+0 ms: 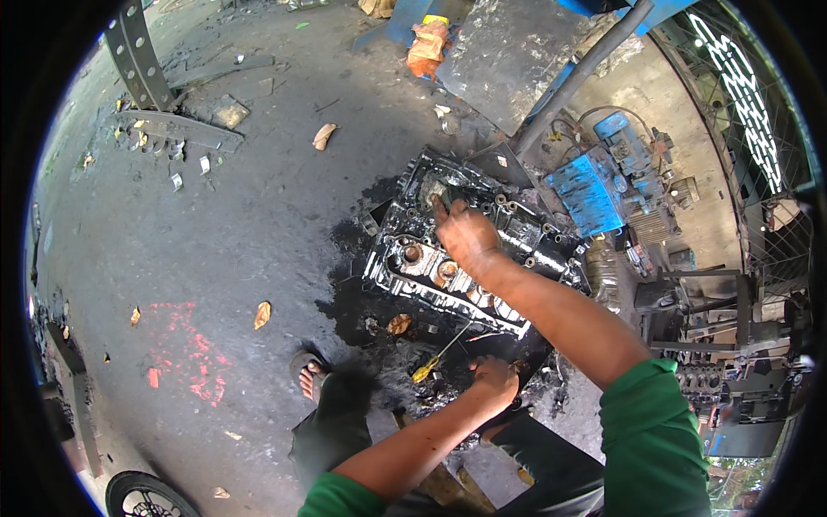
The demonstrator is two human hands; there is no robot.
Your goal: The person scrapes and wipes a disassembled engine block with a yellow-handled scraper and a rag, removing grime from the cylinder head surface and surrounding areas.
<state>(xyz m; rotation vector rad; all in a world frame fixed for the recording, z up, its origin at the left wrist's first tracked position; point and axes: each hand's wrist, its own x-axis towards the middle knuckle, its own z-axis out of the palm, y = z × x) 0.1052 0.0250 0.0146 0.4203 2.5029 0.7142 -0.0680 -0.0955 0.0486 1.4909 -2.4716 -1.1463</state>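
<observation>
Right grip (463,233), greasy and dark with oil, reaches forward with its fingers pressed down on the far end of the oily grey metal cylinder head (457,250), which lies flat on the stained concrete floor (215,233) directly under that hand; whether the fingers pinch anything small there I cannot tell. Left grip (495,377) sits nearer the body, curled narrow over the black oily clutter at the near edge of the casting, with a yellow-handled screwdriver (435,360) lying just to its left, and a blue machine unit (603,185) stands beyond and to the right of the right grip.
</observation>
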